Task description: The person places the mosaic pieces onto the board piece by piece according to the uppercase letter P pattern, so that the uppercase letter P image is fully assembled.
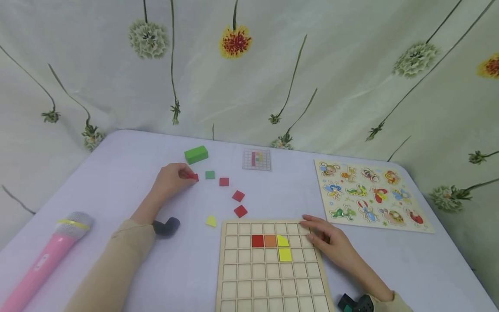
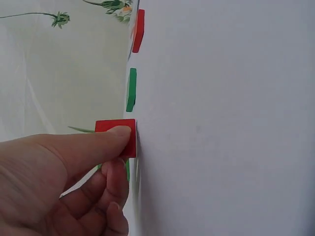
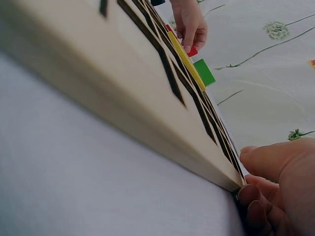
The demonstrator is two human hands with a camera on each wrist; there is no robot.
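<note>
Nearest your head camera lay the grid board, square to you on the table, so its cells faced you for filling. You had four tiles seated in it: one red, one orange, and two yellow, the upper with a rounded corner, the lower just beneath. Your right hand rested on the board's top right corner, fingers loosely bent, apparently steadying it. Your left hand reached out and pinched a red tile at the table surface. Loose tiles beside it: one small green, three more red, and one yellow, fanned out between the hand and the board, handy for picking. One green block sat further back, one pattern card behind the tiles, probably as your guide. One insect puzzle lay to the right, one pink microphone to the left.

On your left wrist view, thumb and fingers clamped that red tile against the table, with the green tile and another red one lined up beyond.

On your right wrist view, your curled fingers gripped the board's edge, holding it put; far off, your left hand had the red tile.
</note>
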